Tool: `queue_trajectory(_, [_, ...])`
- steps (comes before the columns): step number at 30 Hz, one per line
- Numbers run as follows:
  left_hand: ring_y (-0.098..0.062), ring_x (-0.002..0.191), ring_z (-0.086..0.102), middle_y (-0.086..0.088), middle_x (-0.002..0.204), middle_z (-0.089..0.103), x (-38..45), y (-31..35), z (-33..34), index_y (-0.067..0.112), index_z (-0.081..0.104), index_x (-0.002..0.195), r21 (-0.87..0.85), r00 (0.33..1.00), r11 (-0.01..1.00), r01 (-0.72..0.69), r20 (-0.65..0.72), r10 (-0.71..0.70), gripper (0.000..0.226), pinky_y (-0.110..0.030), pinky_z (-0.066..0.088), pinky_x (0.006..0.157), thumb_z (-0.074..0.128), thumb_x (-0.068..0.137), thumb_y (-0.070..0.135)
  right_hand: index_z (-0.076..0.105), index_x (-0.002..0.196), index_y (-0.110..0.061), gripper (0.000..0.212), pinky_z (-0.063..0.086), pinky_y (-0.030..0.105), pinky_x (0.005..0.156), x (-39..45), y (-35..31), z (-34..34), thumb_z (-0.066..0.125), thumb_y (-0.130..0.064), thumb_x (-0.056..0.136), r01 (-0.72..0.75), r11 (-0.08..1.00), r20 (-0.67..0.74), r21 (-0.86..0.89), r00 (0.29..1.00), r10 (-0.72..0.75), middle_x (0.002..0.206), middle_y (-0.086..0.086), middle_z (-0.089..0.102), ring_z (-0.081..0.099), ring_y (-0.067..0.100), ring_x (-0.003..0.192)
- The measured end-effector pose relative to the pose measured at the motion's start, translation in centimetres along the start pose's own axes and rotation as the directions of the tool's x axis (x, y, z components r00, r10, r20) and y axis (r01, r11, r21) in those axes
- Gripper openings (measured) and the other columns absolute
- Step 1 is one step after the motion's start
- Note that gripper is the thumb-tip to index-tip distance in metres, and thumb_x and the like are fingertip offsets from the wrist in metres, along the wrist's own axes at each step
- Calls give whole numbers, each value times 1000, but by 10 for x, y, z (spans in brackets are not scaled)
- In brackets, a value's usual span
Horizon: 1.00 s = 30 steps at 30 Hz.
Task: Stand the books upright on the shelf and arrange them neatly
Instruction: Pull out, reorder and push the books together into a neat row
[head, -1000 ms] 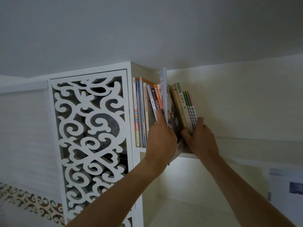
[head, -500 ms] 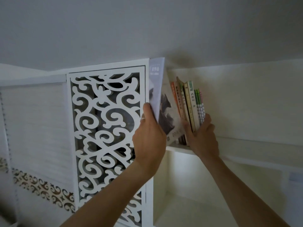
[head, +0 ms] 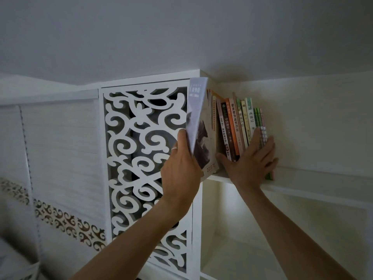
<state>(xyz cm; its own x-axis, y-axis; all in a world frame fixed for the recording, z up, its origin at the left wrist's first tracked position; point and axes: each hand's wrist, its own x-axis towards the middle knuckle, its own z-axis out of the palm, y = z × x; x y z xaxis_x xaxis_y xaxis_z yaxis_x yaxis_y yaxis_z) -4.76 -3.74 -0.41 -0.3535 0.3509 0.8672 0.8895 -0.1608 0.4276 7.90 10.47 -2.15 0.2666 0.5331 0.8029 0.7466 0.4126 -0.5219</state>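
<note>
A row of books [head: 234,126] stands on the high white shelf [head: 302,188], leaning slightly left. My left hand [head: 181,168] grips a thin magazine [head: 198,122] by its lower edge, holding it upright in front of the row's left end, out past the shelf's front edge. My right hand [head: 250,160] lies flat with fingers spread against the spines of the right-hand books, its fingertips on the thin green books [head: 260,122] at the row's right end. The books behind the magazine are partly hidden.
A white carved scroll panel [head: 145,158] forms the cabinet side left of the shelf. The ceiling [head: 181,37] sits close above the books. Bare shelf board runs to the right. A lower compartment [head: 252,239] opens beneath the shelf.
My left hand has pulled the magazine out of the row and swung it leftward, out in front of the shelf. My right hand has spread flat against the right-hand books.
</note>
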Motion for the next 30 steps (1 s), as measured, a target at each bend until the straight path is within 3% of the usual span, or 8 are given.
queue_trajectory(7, [-23,72,66,-4,96,66,2,-9,-3,25,30,136,5,1000,1000,-25,-3,25,37,-47,59,61,49,105,22,9,162,-18,141,9,68,118,1,-6,10,59,-95,56,-41,999,-45,-13,998,40,165,26,9,8,48,152])
queue_trajectory(15, [-25,71,65,-4,94,64,0,-5,3,21,32,139,19,1000,1000,-15,11,15,40,-47,58,61,51,104,20,4,162,-20,133,9,75,114,-1,-13,11,68,-78,62,-25,999,-34,-27,999,24,166,27,-1,-4,49,152])
queue_trajectory(19, [-28,68,64,-5,92,64,1,0,3,18,34,143,23,1000,999,-24,17,23,43,-47,57,60,51,103,21,2,163,-23,133,5,73,116,-2,-6,12,52,-96,65,-1,999,-36,-39,999,-1,167,25,-5,-6,46,153])
queue_trajectory(21, [-29,68,64,-6,91,63,-1,3,2,17,35,143,28,999,999,-25,27,24,44,-46,57,60,50,102,20,0,163,-23,137,6,72,117,-1,-4,11,53,-98,61,1,999,-20,-41,1000,-1,167,24,-6,-4,46,153])
queue_trajectory(25, [-26,68,63,-4,89,62,-2,6,2,21,33,139,21,999,999,-29,36,28,42,-46,57,60,51,102,16,0,163,-24,133,23,71,112,5,-3,6,72,-78,64,8,997,-27,-79,1000,-10,166,25,-3,12,48,150])
queue_trajectory(27, [-26,69,65,-3,89,62,-2,6,2,24,32,136,-12,999,999,-33,41,34,38,-47,58,59,50,103,17,1,162,-24,130,25,70,111,8,-5,5,74,-68,64,4,997,-37,-83,999,-7,166,26,-1,15,49,148])
queue_trajectory(30, [-27,69,66,-4,87,63,-4,11,1,22,34,135,-57,998,997,-53,40,55,33,-48,59,58,48,105,23,1,163,-24,130,23,71,112,11,-7,6,71,-70,64,-24,996,-45,-84,999,21,166,26,-2,13,49,149])
